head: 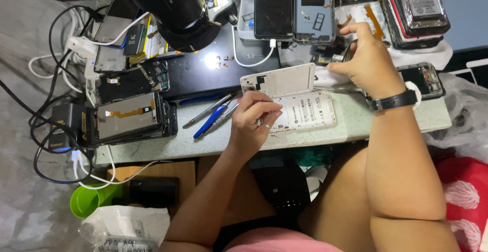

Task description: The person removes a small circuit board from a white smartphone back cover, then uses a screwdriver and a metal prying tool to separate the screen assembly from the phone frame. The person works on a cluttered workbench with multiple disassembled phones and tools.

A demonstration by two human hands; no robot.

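A white phone lies opened on the bench. Its white back cover is lifted and tilted up behind it. My left hand pinches a thin tool at the phone's left edge, fingers closed around it; a ring sits on one finger. My right hand, with a black watch at the wrist, rests on the cover's right end and holds it up.
Pens and screwdrivers lie left of the phone. Several dismantled phones and cables crowd the left; more phones and parts stack at the back. A black microscope or lamp head hangs over a dark mat. A green cup stands below.
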